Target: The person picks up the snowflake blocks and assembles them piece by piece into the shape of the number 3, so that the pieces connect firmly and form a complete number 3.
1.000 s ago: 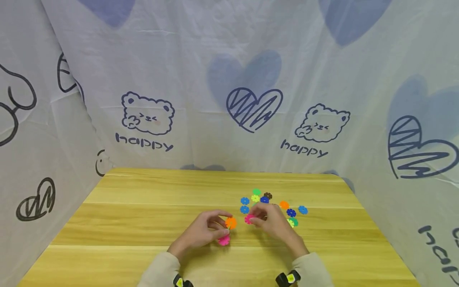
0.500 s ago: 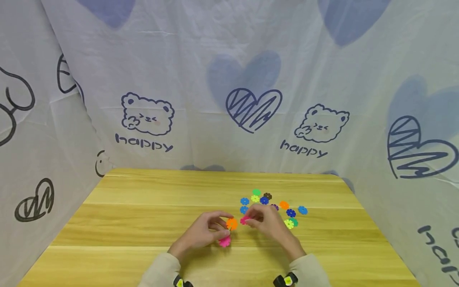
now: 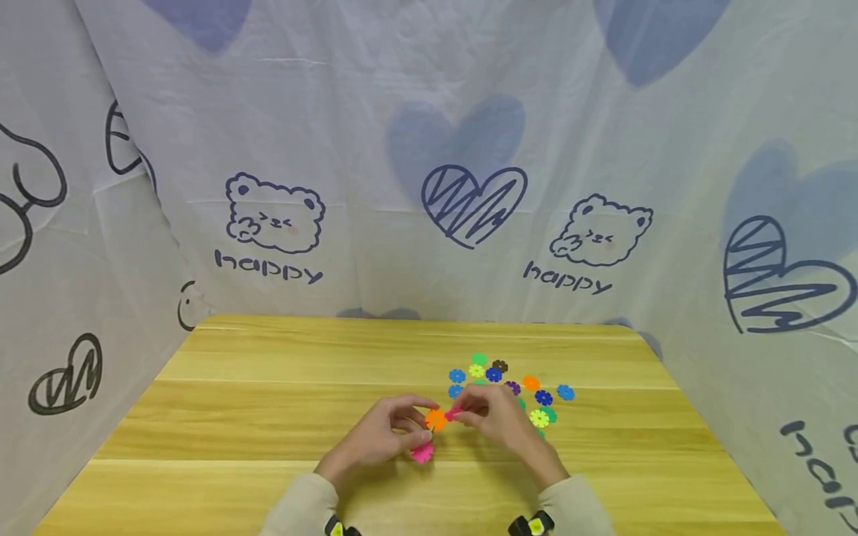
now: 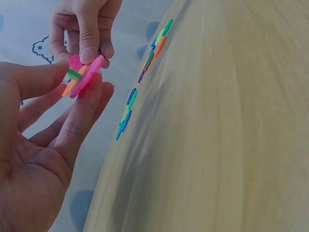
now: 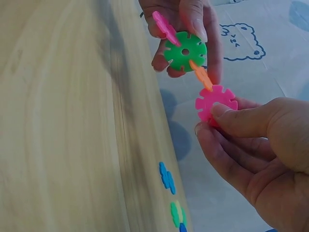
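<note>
A person's left hand (image 3: 380, 433), fingers curled, pinches a green disc (image 5: 178, 60) linked to a pink disc (image 5: 164, 27) and an orange disc (image 5: 202, 76). Above the wooden table (image 3: 268, 417), the right hand (image 3: 507, 423) pinches a second pink disc (image 5: 207, 100) against the orange disc's edge. Joining seems under way, calling next for a square, firm push.

Held discs (image 3: 436, 417) sit between left grip (image 3: 375, 433) and right grip (image 3: 504, 420); loose discs (image 3: 512, 387) lie on the desk (image 3: 281, 394) behind and beside right grip
</note>
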The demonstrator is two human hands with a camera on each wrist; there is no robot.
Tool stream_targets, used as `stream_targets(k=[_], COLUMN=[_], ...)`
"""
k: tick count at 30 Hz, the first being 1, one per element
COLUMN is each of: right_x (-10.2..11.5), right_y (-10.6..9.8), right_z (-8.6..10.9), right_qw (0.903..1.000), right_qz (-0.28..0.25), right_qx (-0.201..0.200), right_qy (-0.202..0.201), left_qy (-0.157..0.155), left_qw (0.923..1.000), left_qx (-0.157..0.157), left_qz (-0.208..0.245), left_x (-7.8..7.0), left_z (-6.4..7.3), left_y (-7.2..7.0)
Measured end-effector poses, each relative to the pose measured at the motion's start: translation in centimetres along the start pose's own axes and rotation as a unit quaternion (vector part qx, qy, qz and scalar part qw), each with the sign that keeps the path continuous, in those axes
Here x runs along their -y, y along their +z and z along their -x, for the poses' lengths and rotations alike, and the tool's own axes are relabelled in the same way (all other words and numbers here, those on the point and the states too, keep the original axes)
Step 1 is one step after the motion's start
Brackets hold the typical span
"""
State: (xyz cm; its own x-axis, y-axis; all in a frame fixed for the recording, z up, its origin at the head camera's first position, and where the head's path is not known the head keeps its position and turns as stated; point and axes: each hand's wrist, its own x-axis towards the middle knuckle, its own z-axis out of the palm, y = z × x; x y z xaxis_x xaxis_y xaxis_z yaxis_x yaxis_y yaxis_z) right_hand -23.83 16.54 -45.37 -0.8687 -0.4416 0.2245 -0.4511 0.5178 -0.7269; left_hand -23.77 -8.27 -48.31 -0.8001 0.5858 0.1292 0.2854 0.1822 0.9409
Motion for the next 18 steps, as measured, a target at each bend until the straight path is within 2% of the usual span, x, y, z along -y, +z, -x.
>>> stream_targets(k=[6, 13, 18], right_x=[0.12, 0.16, 0.26], right_y=[-0.02, 0.07, 0.40], right_z=[0.01, 0.07, 0.03], right_qw=[1.0000, 0.9999, 0.9992], right_qz=[0.001, 0.010, 0.023], right_qx=[0.001, -0.008, -0.029], right_qy=[-0.002, -0.006, -0.017], left_qy=[-0.001, 0.004, -0.001], left_qw=[1.0000, 0.9998, 0.9995], left_qx=[0.002, -0.005, -0.007], left_qz=[0.008, -0.021, -0.030], left_x=[0.05, -0.06, -0.25], left_z=[0.02, 0.06, 0.11], left_y=[0.07, 0.12, -0.04])
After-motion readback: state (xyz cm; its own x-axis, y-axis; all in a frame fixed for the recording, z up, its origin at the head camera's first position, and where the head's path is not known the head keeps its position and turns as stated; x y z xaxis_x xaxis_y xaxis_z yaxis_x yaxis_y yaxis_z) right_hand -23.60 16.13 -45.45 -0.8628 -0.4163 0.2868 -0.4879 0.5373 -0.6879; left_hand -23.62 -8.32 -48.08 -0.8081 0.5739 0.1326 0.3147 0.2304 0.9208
